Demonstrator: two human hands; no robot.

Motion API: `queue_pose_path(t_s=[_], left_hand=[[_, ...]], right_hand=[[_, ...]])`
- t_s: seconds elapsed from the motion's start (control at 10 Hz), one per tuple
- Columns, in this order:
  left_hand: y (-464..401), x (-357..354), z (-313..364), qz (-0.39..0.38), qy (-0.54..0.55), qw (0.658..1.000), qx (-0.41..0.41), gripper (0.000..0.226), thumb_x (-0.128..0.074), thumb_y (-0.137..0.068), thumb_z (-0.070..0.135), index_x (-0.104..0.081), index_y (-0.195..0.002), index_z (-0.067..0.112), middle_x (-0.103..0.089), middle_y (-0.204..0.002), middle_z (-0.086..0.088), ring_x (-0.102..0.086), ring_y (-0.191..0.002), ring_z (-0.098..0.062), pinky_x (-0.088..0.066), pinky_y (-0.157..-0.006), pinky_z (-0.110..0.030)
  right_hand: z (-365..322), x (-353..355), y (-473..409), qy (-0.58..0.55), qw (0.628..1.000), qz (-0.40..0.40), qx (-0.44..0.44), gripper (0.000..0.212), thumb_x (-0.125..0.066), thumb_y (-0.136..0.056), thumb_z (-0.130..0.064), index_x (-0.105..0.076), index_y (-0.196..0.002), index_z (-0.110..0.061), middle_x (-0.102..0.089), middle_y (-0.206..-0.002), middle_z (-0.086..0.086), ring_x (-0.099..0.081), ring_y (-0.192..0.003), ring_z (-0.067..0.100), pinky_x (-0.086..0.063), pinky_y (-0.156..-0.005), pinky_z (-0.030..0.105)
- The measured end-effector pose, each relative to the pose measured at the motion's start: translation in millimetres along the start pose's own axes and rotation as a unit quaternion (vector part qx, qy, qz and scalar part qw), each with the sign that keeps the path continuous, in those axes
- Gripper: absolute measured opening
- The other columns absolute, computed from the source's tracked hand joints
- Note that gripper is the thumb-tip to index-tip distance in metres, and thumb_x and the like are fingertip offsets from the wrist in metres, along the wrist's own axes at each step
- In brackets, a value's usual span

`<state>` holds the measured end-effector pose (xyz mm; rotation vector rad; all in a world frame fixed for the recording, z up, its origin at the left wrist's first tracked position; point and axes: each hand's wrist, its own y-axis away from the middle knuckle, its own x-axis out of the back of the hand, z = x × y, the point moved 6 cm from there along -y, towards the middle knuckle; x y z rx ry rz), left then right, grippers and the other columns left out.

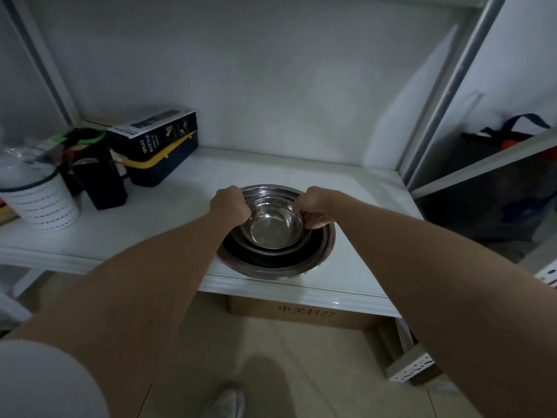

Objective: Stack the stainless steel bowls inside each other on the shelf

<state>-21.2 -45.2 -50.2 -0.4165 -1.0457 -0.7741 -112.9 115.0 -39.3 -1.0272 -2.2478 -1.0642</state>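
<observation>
A small stainless steel bowl (271,229) sits inside a nest of larger steel bowls (280,263) near the front edge of the white shelf (168,218). My left hand (230,206) grips the small bowl's left rim. On the right rim, my right hand (313,211) holds the same bowl with its fingers curled under the edge. The small bowl looks slightly raised and tilted toward the back of the stack. The biggest bowl's rim reaches close to the shelf's front lip.
At the shelf's left stand a white striped container (42,203), a black holder (102,182) and a spray bottle box (156,134) on a blue and yellow case. A metal upright (446,95) bounds the right side. A cardboard box (301,312) sits below.
</observation>
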Motion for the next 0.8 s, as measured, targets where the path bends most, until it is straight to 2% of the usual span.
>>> queue_pose_path(t_s=[0.1, 0.2, 0.3, 0.4, 0.5, 0.6, 0.7, 0.8], left_hand=[[1, 0, 0, -0.005, -0.012, 1.000, -0.010, 0.032, -0.057, -0.086, 0.003, -0.043, -0.057, 0.010, -0.046, -0.059, -0.003, -0.053, -0.062, -0.021, -0.044, -0.063, -0.027], [1, 1, 2, -0.008, -0.016, 1.000, -0.016, 0.034, -0.055, -0.086, 0.002, -0.041, -0.056, 0.009, -0.044, -0.059, -0.003, -0.043, -0.052, -0.015, -0.039, -0.053, -0.026], [1, 2, 4, -0.021, -0.012, 0.999, -0.027, 0.033, -0.053, -0.083, 0.000, -0.041, -0.054, 0.009, -0.042, -0.057, -0.003, -0.040, -0.050, -0.015, -0.031, -0.044, -0.023], [2, 7, 8, -0.021, -0.005, 0.998, -0.056, 0.022, -0.053, -0.079, -0.001, -0.048, -0.061, 0.011, -0.048, -0.064, -0.002, -0.045, -0.058, -0.017, -0.037, -0.053, -0.023], [10, 19, 18, -0.012, 0.007, 0.997, -0.076, 0.016, -0.056, -0.081, 0.001, -0.054, -0.085, 0.017, -0.051, -0.085, -0.002, -0.049, -0.081, -0.021, -0.042, -0.071, -0.028], [15, 28, 24, -0.001, 0.043, 0.995, -0.088, 0.025, -0.054, -0.082, -0.001, -0.064, -0.098, 0.016, -0.053, -0.088, -0.002, -0.050, -0.088, -0.021, -0.044, -0.078, -0.029], [28, 42, 28, -0.009, 0.099, 0.991, -0.093, 0.033, -0.055, -0.085, 0.003, -0.066, -0.115, 0.011, -0.063, -0.116, -0.009, -0.060, -0.107, -0.024, -0.044, -0.089, -0.028], [48, 64, 33, 0.001, 0.178, 0.978, -0.108, 0.040, -0.056, -0.087, 0.009, -0.064, -0.126, 0.014, -0.065, -0.126, -0.006, -0.060, -0.118, -0.022, -0.041, -0.090, -0.022]], right_hand=[[-1, 0, -1, 0.008, 1.000, 0.003, 0.000, 0.023, -0.054, -0.091, -0.015, -0.059, -0.111, -0.003, -0.061, -0.088, 0.011, -0.061, -0.072, 0.022, -0.054, -0.067, 0.028], [-2, -1, 0, 0.010, 1.000, -0.001, -0.002, 0.014, -0.054, -0.090, -0.009, -0.058, -0.101, -0.002, -0.058, -0.080, 0.010, -0.059, -0.068, 0.020, -0.054, -0.069, 0.028], [-7, 0, 6, 0.025, 1.000, 0.001, 0.008, 0.013, -0.053, -0.088, -0.007, -0.059, -0.098, -0.002, -0.061, -0.084, 0.012, -0.060, -0.070, 0.021, -0.053, -0.075, 0.031], [-13, 6, 12, 0.028, 0.999, 0.012, 0.029, 0.008, -0.052, -0.087, -0.006, -0.059, -0.089, -0.003, -0.061, -0.083, 0.012, -0.058, -0.063, 0.019, -0.049, -0.067, 0.030], [-19, 13, 21, 0.015, 0.999, 0.029, 0.038, 0.007, -0.052, -0.088, -0.009, -0.058, -0.085, -0.006, -0.061, -0.078, 0.008, -0.059, -0.062, 0.018, -0.048, -0.060, 0.026], [-24, 19, 28, 0.007, 0.998, 0.044, 0.050, 0.010, -0.051, -0.090, -0.011, -0.058, -0.085, -0.006, -0.061, -0.080, 0.009, -0.060, -0.062, 0.019, -0.048, -0.057, 0.025], [-26, 23, 39, 0.007, 0.996, 0.065, 0.063, 0.016, -0.048, -0.088, -0.011, -0.062, -0.091, -0.002, -0.066, -0.087, 0.015, -0.064, -0.065, 0.023, -0.048, -0.056, 0.026], [-27, 39, 57, -0.008, 0.986, 0.126, 0.109, 0.024, -0.050, -0.086, -0.007, -0.065, -0.096, 0.007, -0.066, -0.087, 0.019, -0.062, -0.073, 0.028, -0.047, -0.059, 0.028]])
